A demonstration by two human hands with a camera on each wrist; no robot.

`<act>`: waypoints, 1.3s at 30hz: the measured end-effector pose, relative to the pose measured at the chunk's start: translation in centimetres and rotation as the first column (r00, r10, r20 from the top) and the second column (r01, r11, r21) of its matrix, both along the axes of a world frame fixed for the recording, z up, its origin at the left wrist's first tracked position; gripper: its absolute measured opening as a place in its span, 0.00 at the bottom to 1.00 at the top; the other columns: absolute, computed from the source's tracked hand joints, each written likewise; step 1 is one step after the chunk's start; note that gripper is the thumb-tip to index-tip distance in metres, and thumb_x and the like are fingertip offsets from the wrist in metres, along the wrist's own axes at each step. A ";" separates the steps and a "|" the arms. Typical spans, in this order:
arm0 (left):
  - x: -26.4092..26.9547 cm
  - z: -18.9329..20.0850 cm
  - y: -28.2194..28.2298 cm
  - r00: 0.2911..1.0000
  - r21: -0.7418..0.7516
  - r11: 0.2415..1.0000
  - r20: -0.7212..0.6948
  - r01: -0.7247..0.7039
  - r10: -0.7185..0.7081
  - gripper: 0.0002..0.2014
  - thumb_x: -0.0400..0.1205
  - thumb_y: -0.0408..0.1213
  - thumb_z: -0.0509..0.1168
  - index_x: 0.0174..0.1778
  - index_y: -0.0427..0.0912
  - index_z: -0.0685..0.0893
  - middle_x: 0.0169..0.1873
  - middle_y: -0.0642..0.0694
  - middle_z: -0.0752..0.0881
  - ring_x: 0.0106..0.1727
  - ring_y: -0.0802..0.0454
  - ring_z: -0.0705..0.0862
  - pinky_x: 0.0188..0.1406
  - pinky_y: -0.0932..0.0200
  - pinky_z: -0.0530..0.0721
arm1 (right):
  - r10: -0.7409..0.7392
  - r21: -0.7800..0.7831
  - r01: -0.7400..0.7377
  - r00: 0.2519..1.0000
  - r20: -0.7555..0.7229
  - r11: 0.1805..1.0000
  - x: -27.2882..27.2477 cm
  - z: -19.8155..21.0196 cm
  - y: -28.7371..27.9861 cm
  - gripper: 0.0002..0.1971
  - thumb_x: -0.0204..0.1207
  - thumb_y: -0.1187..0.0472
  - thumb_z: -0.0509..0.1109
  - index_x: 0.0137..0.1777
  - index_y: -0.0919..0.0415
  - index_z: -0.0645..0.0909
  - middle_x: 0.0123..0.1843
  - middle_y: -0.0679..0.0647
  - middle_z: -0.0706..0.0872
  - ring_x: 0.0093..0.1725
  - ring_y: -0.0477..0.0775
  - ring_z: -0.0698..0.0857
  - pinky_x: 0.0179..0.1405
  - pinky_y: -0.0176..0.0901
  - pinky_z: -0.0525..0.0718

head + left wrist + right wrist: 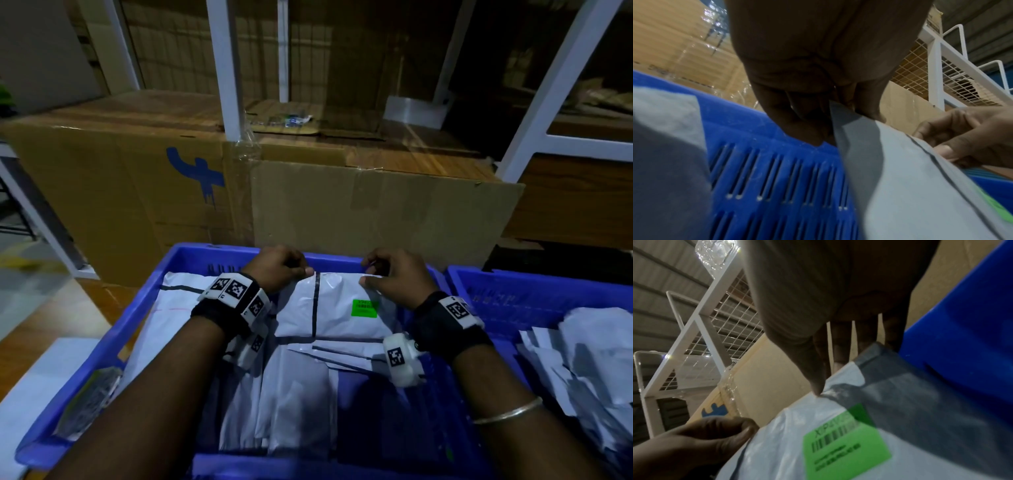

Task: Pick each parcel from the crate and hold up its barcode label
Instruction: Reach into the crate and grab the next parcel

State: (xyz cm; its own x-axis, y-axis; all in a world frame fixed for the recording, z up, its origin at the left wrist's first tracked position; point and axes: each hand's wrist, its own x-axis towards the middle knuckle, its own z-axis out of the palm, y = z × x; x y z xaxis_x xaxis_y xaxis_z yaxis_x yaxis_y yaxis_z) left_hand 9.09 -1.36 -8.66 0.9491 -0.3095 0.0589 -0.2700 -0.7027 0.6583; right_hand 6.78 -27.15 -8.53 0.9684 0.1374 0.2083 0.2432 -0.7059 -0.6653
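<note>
A white plastic parcel point(337, 308) with black stripes and a green barcode label point(364, 307) stands tilted at the far end of the blue crate point(144, 308). My left hand point(281, 267) pinches its top left corner, and my right hand point(390, 274) pinches its top right corner. The left wrist view shows the parcel point(900, 186) edge caught between my left fingers point(869, 104). In the right wrist view the green label point(844, 447) faces the camera, with my right thumb point(813, 378) pressed on the parcel point(789, 434) top. Several other white parcels point(291, 397) lie beneath in the crate.
A second blue crate point(534, 294) with more white parcels point(589, 356) sits on the right. Large cardboard boxes point(376, 205) stand just behind both crates, with white metal racking point(233, 68) above. Wooden floor point(44, 308) and a white surface lie to the left.
</note>
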 end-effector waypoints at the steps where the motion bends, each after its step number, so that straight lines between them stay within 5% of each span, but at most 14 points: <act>1: -0.1 0.0 -0.1 1.000 0.003 1.000 -0.002 0.009 -0.009 0.07 0.79 0.43 0.72 0.36 0.48 0.86 0.28 0.51 0.83 0.33 0.59 0.78 0.37 0.61 0.72 | 0.040 -0.020 -0.040 0.999 -0.010 0.999 -0.1 0.0 0.3 0.11 0.65 0.61 0.82 0.47 0.51 0.88 0.38 0.49 0.91 0.41 0.47 0.88 0.47 0.43 0.84; 6: -0.7 0.1 -0.8 0.999 0.046 0.998 -0.006 0.046 -0.046 0.07 0.80 0.44 0.72 0.41 0.45 0.88 0.32 0.48 0.84 0.36 0.56 0.79 0.38 0.62 0.73 | 0.129 -0.158 -0.141 0.988 -0.082 0.977 0.0 -0.5 1.4 0.14 0.66 0.48 0.79 0.51 0.47 0.88 0.45 0.44 0.90 0.47 0.44 0.87 0.49 0.43 0.84; 11: -0.7 0.0 -0.9 1.000 0.037 0.999 -0.005 0.008 -0.008 0.07 0.79 0.47 0.72 0.37 0.50 0.86 0.29 0.53 0.84 0.35 0.58 0.81 0.36 0.63 0.73 | 0.206 -0.139 -0.219 0.973 -0.104 0.966 0.1 -0.4 1.9 0.04 0.75 0.63 0.74 0.44 0.51 0.88 0.42 0.49 0.90 0.45 0.48 0.87 0.46 0.43 0.81; 15: -0.5 -0.4 -0.8 0.999 0.018 0.999 0.015 -0.038 0.038 0.07 0.77 0.51 0.72 0.42 0.53 0.87 0.39 0.49 0.89 0.44 0.53 0.86 0.44 0.59 0.80 | 0.149 -0.238 -0.177 0.980 -0.133 0.955 0.4 -0.6 1.9 0.07 0.76 0.61 0.72 0.41 0.47 0.84 0.40 0.48 0.87 0.45 0.51 0.85 0.45 0.45 0.81; 18: -0.5 -0.8 -0.8 0.999 0.059 0.998 -0.020 -0.038 0.039 0.10 0.78 0.53 0.71 0.48 0.52 0.86 0.45 0.49 0.89 0.48 0.52 0.86 0.51 0.55 0.83 | 0.061 -0.432 -0.139 0.980 -0.189 0.891 0.0 -0.8 1.9 0.04 0.78 0.56 0.71 0.50 0.48 0.86 0.50 0.49 0.88 0.52 0.53 0.84 0.48 0.45 0.80; 26: -0.7 -1.2 -1.2 0.999 0.115 0.993 -0.050 -0.008 0.014 0.13 0.78 0.46 0.73 0.55 0.46 0.87 0.50 0.45 0.89 0.50 0.50 0.85 0.50 0.59 0.81 | -0.023 -0.555 -0.120 0.969 -0.244 0.823 -0.6 -1.1 2.7 0.20 0.69 0.48 0.77 0.61 0.42 0.81 0.61 0.47 0.86 0.59 0.57 0.85 0.50 0.48 0.82; 29: -0.6 -1.4 -1.2 0.998 0.105 0.994 -0.064 -0.011 0.017 0.13 0.78 0.45 0.72 0.55 0.45 0.86 0.50 0.44 0.89 0.52 0.48 0.86 0.52 0.56 0.83 | 0.041 -0.527 -0.165 0.970 -0.239 0.834 -1.0 -0.6 2.9 0.25 0.62 0.40 0.81 0.58 0.43 0.82 0.53 0.44 0.86 0.55 0.52 0.85 0.48 0.46 0.83; 31: -0.5 -1.4 -1.1 0.998 0.102 0.995 -0.063 -0.020 0.027 0.13 0.79 0.46 0.72 0.55 0.45 0.87 0.50 0.44 0.89 0.51 0.48 0.86 0.52 0.54 0.83 | 0.095 -0.558 -0.250 0.952 -0.292 0.791 -1.4 -0.5 3.4 0.30 0.56 0.35 0.82 0.58 0.43 0.81 0.52 0.43 0.84 0.54 0.51 0.84 0.50 0.48 0.84; 35: -0.6 -1.0 -1.0 0.998 0.072 0.997 -0.040 -0.039 0.042 0.11 0.79 0.47 0.71 0.53 0.47 0.87 0.48 0.45 0.89 0.50 0.48 0.86 0.52 0.53 0.85 | 0.146 -0.657 -0.398 0.903 -0.405 0.641 -2.0 -0.8 4.5 0.46 0.49 0.30 0.83 0.69 0.40 0.74 0.66 0.48 0.81 0.64 0.57 0.81 0.56 0.55 0.83; 39: -0.5 -0.8 -0.7 0.997 0.046 0.997 -0.048 -0.056 0.058 0.10 0.79 0.49 0.71 0.50 0.49 0.86 0.46 0.46 0.89 0.48 0.48 0.87 0.52 0.50 0.86 | 0.153 -0.740 -0.419 0.903 -0.402 0.526 -2.4 -1.1 5.3 0.42 0.56 0.31 0.81 0.69 0.44 0.72 0.65 0.52 0.78 0.63 0.60 0.81 0.51 0.54 0.80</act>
